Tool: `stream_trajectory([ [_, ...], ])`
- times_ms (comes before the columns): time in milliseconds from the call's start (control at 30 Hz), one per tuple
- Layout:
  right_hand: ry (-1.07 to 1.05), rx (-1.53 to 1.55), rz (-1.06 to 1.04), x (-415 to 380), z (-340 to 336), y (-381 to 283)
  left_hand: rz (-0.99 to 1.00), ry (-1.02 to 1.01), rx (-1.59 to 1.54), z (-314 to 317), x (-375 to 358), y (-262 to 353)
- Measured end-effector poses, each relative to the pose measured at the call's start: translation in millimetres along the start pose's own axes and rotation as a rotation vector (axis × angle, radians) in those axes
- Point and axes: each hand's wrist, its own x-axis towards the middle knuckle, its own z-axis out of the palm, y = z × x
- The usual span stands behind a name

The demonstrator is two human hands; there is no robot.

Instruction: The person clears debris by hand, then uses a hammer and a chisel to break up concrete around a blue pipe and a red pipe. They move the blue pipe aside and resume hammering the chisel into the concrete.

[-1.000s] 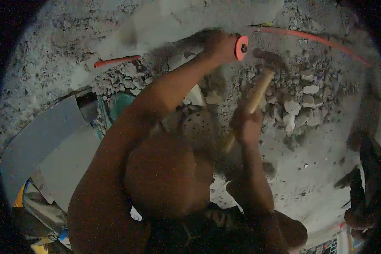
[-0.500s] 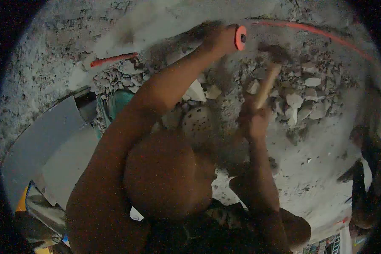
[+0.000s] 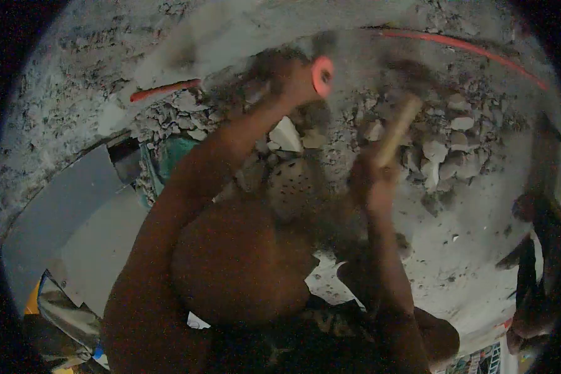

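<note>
My left hand (image 3: pixel 296 82) is closed around a chisel whose round red hand guard (image 3: pixel 322 76) shows beside the fingers; the blade end is hidden in blur and shadow near the wall. My right hand (image 3: pixel 374 177) grips the light wooden handle of a hammer (image 3: pixel 400 128). Its dark head is smeared by motion and lies to the right of the guard, apart from it. Below the left wrist, a pale angular chunk of rubble (image 3: pixel 285 135) rests among broken pieces. A perforated shoe (image 3: pixel 291 187) is between my arms.
Rubble (image 3: pixel 461 140) is heaped at the right. A red tube (image 3: pixel 461 45) curves along the upper right, and a short red tube piece (image 3: pixel 165 90) sticks out at the left. A grey panel (image 3: pixel 62 193) lies at the left. Another person's hand (image 3: pixel 527 206) shows at the right edge.
My left hand with the chisel has shifted left and slightly down. The hammer in my right hand has tilted a little to the right, while that hand stays nearly in place.
</note>
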Motion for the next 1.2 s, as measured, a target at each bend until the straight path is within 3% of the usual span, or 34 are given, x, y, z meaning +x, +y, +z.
stream_trajectory([
  [67,0.086,-0.114,-0.167,6.5,4.4,-45.8,0.095,-0.013,-0.076,-26.8,-27.2,45.2],
  [133,0.040,0.083,-0.224,18.4,-7.4,-71.6,0.193,-0.018,-0.158,-35.5,-38.4,53.6],
  [200,0.119,0.050,-0.206,27.8,-20.4,-84.2,0.096,-0.185,-0.094,-44.9,-40.9,48.3],
  [233,0.207,0.026,-0.191,34.5,-23.2,-87.9,0.093,-0.173,-0.092,-50.1,-35.3,46.0],
  [333,0.138,-0.020,-0.233,39.6,-25.3,-81.3,0.153,-0.151,0.082,-51.0,-31.3,31.0],
  [400,0.217,-0.042,-0.181,28.8,-7.9,-72.9,0.150,-0.080,-0.354,-39.3,-23.5,8.0],
  [467,0.299,-0.058,-0.148,21.0,-1.9,-69.8,0.216,-0.037,-0.193,-33.5,-33.3,11.7],
  [533,-0.032,-0.107,-0.144,15.8,-12.6,-63.2,0.032,0.016,-0.118,-5.0,-65.6,-1.2],
  [600,-0.030,-0.062,-0.133,10.9,-17.3,-57.5,-0.079,-0.178,-0.180,13.4,-116.9,-66.5],
  [700,-0.008,-0.047,-0.126,10.4,-23.4,-62.8,-0.024,-0.240,-0.029,-34.0,-117.5,-17.7],
  [767,0.004,-0.068,-0.135,11.7,-29.5,-59.5,-0.045,-0.118,-0.064,-28.0,-89.5,20.4],
  [833,0.039,-0.196,-0.098,11.0,-38.4,-54.8,0.003,-0.190,-0.038,-35.8,-63.7,59.9],
  [967,0.123,-0.117,-0.091,1.9,-25.2,-48.8,0.143,-0.312,0.095,-63.1,-24.9,106.8],
  [1033,0.019,-0.102,-0.575,7.4,-34.1,-18.7,0.194,-0.263,0.034,-60.4,-19.5,103.1],
  [1133,-0.074,-0.032,-0.576,4.0,-35.0,-0.7,0.323,-0.192,-0.023,-53.6,-11.1,100.7],
  [1200,-0.015,-0.087,-0.511,-2.5,-41.6,14.6,0.398,-0.168,-0.021,-44.9,-6.2,97.0],
])
